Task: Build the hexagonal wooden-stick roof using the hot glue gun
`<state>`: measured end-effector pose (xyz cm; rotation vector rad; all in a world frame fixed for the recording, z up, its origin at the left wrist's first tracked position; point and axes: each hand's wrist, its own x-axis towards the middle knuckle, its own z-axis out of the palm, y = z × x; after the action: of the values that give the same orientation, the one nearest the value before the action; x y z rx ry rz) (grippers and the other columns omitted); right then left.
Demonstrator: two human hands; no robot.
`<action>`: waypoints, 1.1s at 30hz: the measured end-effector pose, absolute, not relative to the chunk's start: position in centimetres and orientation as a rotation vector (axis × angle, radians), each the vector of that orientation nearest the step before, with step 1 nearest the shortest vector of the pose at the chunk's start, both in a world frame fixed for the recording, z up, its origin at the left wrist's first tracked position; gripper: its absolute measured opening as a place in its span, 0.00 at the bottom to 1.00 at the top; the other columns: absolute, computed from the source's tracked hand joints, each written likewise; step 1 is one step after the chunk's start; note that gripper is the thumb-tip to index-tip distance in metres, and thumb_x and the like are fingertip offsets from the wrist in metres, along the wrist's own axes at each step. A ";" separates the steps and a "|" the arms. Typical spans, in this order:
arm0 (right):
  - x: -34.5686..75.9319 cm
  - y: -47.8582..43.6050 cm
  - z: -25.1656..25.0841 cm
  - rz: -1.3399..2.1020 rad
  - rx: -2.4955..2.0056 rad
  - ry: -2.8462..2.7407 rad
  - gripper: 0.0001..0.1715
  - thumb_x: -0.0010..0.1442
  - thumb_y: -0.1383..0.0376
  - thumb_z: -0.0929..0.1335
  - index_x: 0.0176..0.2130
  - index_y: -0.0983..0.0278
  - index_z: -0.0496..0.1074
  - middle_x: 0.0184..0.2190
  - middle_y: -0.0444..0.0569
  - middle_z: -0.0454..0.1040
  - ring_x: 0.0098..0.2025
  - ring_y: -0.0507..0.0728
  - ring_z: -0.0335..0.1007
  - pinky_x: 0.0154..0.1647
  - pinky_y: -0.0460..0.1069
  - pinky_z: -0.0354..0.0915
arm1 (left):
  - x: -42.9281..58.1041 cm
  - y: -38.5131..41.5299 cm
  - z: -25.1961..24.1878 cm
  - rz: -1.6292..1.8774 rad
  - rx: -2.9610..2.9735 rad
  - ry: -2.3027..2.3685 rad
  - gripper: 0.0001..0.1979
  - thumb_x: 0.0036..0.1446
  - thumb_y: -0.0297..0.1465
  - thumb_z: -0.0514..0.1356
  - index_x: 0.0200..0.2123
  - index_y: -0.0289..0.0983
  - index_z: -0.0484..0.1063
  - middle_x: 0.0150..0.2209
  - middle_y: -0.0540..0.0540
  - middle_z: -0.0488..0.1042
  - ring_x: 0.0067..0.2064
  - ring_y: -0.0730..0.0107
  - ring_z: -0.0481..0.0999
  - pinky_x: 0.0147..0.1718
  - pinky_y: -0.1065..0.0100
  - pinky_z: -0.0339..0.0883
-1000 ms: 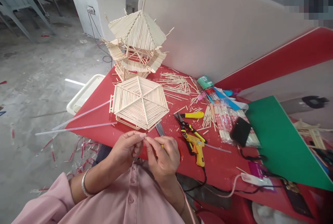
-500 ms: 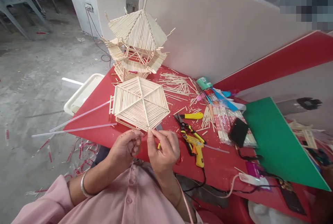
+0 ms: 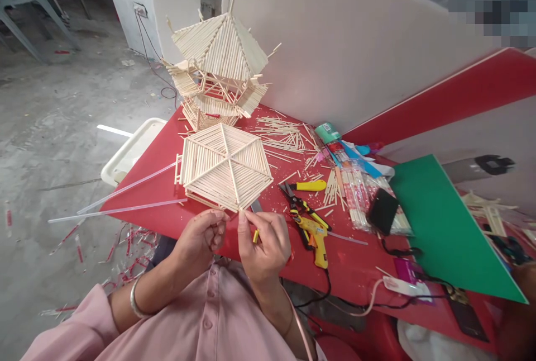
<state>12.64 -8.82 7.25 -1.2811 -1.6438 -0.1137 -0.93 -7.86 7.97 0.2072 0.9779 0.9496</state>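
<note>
A hexagonal panel of pale sticks [image 3: 228, 165] with six spokes lies on the red table [image 3: 167, 215] in front of me. My right hand [image 3: 264, 241] is pinched at the panel's near corner; what its fingertips hold is too small to make out. Just left of it, my left hand [image 3: 205, 232] has its fingers curled together near the panel's front edge, and anything inside is hidden. Behind the panel stands a tiered stick model [image 3: 226, 51] with a pointed roof. A yellow glue gun [image 3: 317, 238] and black-and-yellow pliers [image 3: 299, 204] lie to the right of my right hand.
Loose sticks [image 3: 280, 134] are scattered behind the pliers. Bagged sticks [image 3: 355, 199], a black phone-like object [image 3: 383, 211] and a green board [image 3: 456, 227] are at the right. Clear glue sticks [image 3: 121, 209] jut over the left edge, near a white tray [image 3: 134, 151].
The view has shifted very slightly. Both hands stay at the panel's near corner, with hardly any movement of the fingers.
</note>
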 end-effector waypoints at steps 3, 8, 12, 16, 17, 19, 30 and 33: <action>13.1 -9.7 6.9 -0.090 -1.219 -1.711 0.11 0.60 0.74 0.73 0.43 0.62 0.75 0.31 0.46 0.74 0.33 0.51 0.69 0.36 0.47 0.68 | -1.0 -8.2 8.0 0.906 0.232 0.941 0.15 0.45 0.37 0.70 0.21 0.36 0.69 0.18 0.53 0.63 0.21 0.78 0.59 0.22 0.73 0.55; 13.8 -11.1 5.4 -0.108 -1.233 -1.808 0.09 0.61 0.74 0.72 0.42 0.64 0.74 0.29 0.46 0.75 0.31 0.50 0.70 0.35 0.46 0.67 | -0.6 -8.7 7.4 0.794 0.337 0.816 0.23 0.42 0.44 0.75 0.18 0.35 0.68 0.16 0.53 0.63 0.19 0.80 0.57 0.20 0.74 0.53; 14.7 -11.7 4.8 -0.083 -1.264 -1.865 0.05 0.63 0.72 0.70 0.40 0.65 0.75 0.29 0.47 0.75 0.31 0.51 0.71 0.34 0.46 0.66 | 0.2 -8.8 6.3 0.778 0.310 0.835 0.23 0.39 0.42 0.77 0.20 0.35 0.69 0.15 0.54 0.62 0.18 0.81 0.58 0.19 0.75 0.51; 17.3 -11.5 5.9 0.083 -1.275 -1.890 0.05 0.63 0.71 0.69 0.39 0.65 0.77 0.29 0.47 0.76 0.31 0.50 0.72 0.35 0.45 0.68 | 1.9 -8.9 5.4 0.789 0.311 0.899 0.22 0.38 0.41 0.77 0.21 0.35 0.69 0.16 0.55 0.64 0.18 0.81 0.59 0.17 0.75 0.50; 18.3 -11.3 6.2 0.074 -1.319 -1.846 0.06 0.64 0.70 0.69 0.37 0.65 0.77 0.28 0.47 0.77 0.30 0.50 0.73 0.35 0.44 0.68 | 2.5 -8.9 5.3 0.785 0.316 0.919 0.23 0.38 0.41 0.77 0.21 0.35 0.69 0.16 0.54 0.64 0.17 0.81 0.58 0.17 0.75 0.49; 20.9 -10.9 6.9 -0.017 -1.474 -1.701 0.10 0.66 0.67 0.68 0.34 0.65 0.78 0.28 0.48 0.78 0.29 0.50 0.74 0.34 0.44 0.69 | 4.0 -8.7 5.1 0.767 0.315 0.951 0.24 0.38 0.42 0.77 0.22 0.35 0.68 0.16 0.54 0.65 0.16 0.82 0.57 0.15 0.75 0.47; 32.7 -14.0 5.5 0.009 -2.017 -1.287 0.26 0.65 0.48 0.65 0.37 0.65 0.82 0.35 0.55 0.82 0.33 0.57 0.78 0.35 0.47 0.69 | 13.1 -3.9 5.4 0.982 0.275 0.913 0.23 0.38 0.36 0.77 0.24 0.35 0.65 0.17 0.56 0.68 0.16 0.85 0.58 0.15 0.78 0.47; 34.0 -14.7 5.1 0.042 -2.041 -1.287 0.26 0.64 0.47 0.65 0.37 0.64 0.83 0.34 0.53 0.83 0.30 0.56 0.77 0.34 0.48 0.69 | 14.3 -2.4 5.8 1.047 0.284 0.891 0.15 0.52 0.34 0.70 0.26 0.34 0.67 0.17 0.57 0.69 0.17 0.86 0.60 0.19 0.78 0.47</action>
<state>34.02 -14.71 5.10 -2.0407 -1.2872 0.0420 14.27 -2.39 5.80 0.2839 0.8913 1.0472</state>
